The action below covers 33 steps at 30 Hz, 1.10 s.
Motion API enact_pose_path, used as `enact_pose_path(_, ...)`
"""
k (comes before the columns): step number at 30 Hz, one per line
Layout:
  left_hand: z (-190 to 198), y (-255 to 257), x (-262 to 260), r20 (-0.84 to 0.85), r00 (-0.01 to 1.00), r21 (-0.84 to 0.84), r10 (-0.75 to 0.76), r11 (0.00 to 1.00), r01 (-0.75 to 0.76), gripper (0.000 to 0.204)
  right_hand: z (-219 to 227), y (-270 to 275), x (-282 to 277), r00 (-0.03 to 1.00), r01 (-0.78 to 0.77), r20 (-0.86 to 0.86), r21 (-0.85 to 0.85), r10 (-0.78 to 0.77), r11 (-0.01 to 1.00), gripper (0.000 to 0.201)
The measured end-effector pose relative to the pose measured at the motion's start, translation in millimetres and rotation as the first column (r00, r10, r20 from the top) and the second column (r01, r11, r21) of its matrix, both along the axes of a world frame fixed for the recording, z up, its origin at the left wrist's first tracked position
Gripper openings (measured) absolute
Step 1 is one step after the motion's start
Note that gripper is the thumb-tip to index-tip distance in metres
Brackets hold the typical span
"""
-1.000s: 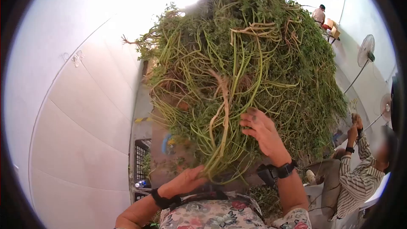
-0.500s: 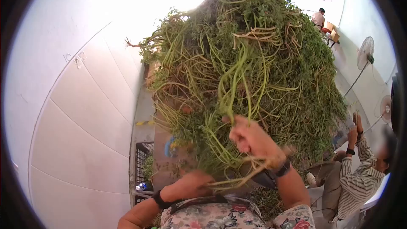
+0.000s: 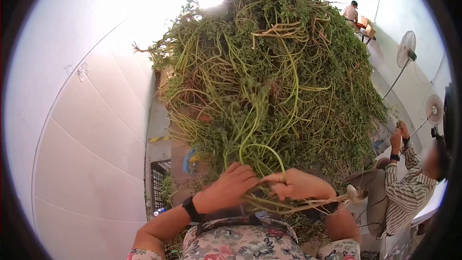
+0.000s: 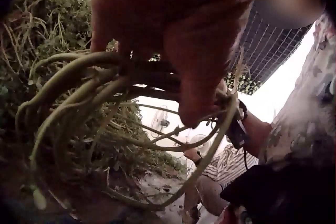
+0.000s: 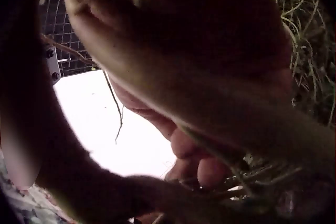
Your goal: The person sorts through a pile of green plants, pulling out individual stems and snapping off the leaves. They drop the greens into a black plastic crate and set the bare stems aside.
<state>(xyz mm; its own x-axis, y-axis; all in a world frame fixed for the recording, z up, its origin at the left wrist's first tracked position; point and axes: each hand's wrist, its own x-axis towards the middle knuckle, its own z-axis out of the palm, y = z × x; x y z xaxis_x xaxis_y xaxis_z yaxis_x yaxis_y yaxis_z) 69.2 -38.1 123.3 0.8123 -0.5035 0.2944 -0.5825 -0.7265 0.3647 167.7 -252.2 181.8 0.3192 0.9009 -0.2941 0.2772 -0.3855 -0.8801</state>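
Observation:
In the head view my left hand grips a bunch of long green plant stems in front of my body. Those stems bend in loops below the palm in the left wrist view. Close to its right, my right hand holds a stem that arches up between the two hands. The bunch's pale, thick root sticks out to the right, past my right wrist. In the right wrist view, curled fingers show behind a thick, blurred stalk.
A tall heap of leafy green plants fills the table ahead. Black crates stand at the left. A seated person in a striped shirt works at the right, near two standing fans. Another person is farther back.
The root end, upright between my hands earlier, has swung right across my right wrist. My right hand went up over the stems, then came down beside the left, bending a stem into a loop.

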Motion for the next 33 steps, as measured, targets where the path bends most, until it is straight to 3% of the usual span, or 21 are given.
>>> enact_pose_path(2,-16.0,5.0,6.8,-0.048,0.996,-0.072,0.078,0.994,-0.081,0.044,3.3,-4.3,4.9,0.965,0.262,-0.020,0.085,-0.261,0.961,0.043)
enact_pose_path(3,-19.4,6.7,7.3,-0.077,0.991,-0.107,0.113,0.987,-0.121,0.041,-3.3,-12.8,17.4,0.893,0.439,-0.233,0.258,-0.386,0.861,0.039)
enact_pose_path(4,-14.8,8.7,6.5,-0.176,0.962,-0.270,0.208,0.930,-0.250,0.035,-14.7,-25.7,33.8,0.774,0.615,-0.453,0.373,-0.442,0.695,0.037)
enact_pose_path(6,4.9,19.4,8.1,-0.405,0.855,-0.516,0.325,0.690,-0.507,0.026,-32.4,-51.8,55.9,0.654,0.756,-0.471,0.370,-0.592,0.540,0.037)
enact_pose_path(7,14.2,30.1,13.0,-0.427,0.845,-0.635,0.322,0.558,-0.533,0.023,-36.5,-57.6,59.5,0.581,0.813,-0.482,0.366,-0.655,0.452,0.038)
enact_pose_path(8,22.6,41.5,17.1,-0.451,0.835,-0.730,0.314,0.409,-0.548,0.020,-40.0,-58.7,57.6,0.606,0.795,-0.488,0.341,-0.628,0.502,0.039)
enact_pose_path(10,36.1,56.5,15.1,-0.305,0.872,-0.816,0.383,0.366,-0.447,0.020,-47.4,-58.6,47.3,0.644,0.753,-0.506,0.286,-0.574,0.593,0.041)
enact_pose_path(11,44.7,63.1,14.4,-0.260,0.885,-0.859,0.385,0.327,-0.395,0.020,-56.8,-54.7,43.8,0.736,0.672,-0.348,0.271,-0.581,0.689,0.041)
enact_pose_path(13,73.9,68.1,9.6,-0.283,0.922,-0.936,0.264,0.134,-0.325,0.022,-84.3,-39.4,37.6,0.864,0.498,-0.018,0.175,-0.503,0.849,0.042)
enact_pose_path(16,108.3,66.7,-7.1,-0.213,0.897,-0.948,0.388,0.141,-0.286,0.026,-110.0,-19.2,7.7,0.820,0.342,0.521,-0.112,-0.238,0.933,0.048)
enact_pose_path(19,129.8,72.9,-22.1,-0.104,0.881,-0.972,0.462,0.139,-0.187,0.029,-151.0,-11.5,-23.0,0.460,0.223,0.863,0.115,-0.208,0.968,0.043)
enact_pose_path(20,131.9,76.0,-24.6,-0.046,0.849,-0.979,0.526,0.145,-0.143,0.031,-159.4,-10.0,-25.4,0.460,0.211,0.860,0.138,-0.223,0.968,0.041)
enact_pose_path(22,139.7,83.4,-35.0,0.001,0.870,-0.990,0.494,0.126,-0.070,0.031,-170.0,-8.2,-28.4,0.457,0.191,0.852,0.187,-0.256,0.964,0.037)
enact_pose_path(25,150.0,89.4,-44.9,0.139,0.867,-0.971,0.479,0.239,0.023,0.031,-167.0,-6.3,-19.8,0.569,0.289,0.795,0.045,-0.209,0.956,0.028)
enact_pose_path(28,158.9,90.4,-47.5,0.241,0.821,-0.934,0.517,0.353,0.052,0.031,-141.7,-0.3,-17.4,0.680,0.255,0.700,0.049,-0.216,0.966,0.023)
enact_pose_path(32,165.3,84.2,-43.2,0.314,0.635,-0.900,0.706,0.433,-0.037,0.032,-125.1,15.1,-35.3,0.728,-0.116,0.685,0.171,-0.034,0.978,0.023)
enact_pose_path(33,168.7,83.7,-39.7,0.347,0.651,-0.878,0.675,0.477,-0.027,0.030,-123.8,20.8,-43.8,0.758,-0.174,0.653,0.192,0.007,0.966,0.023)
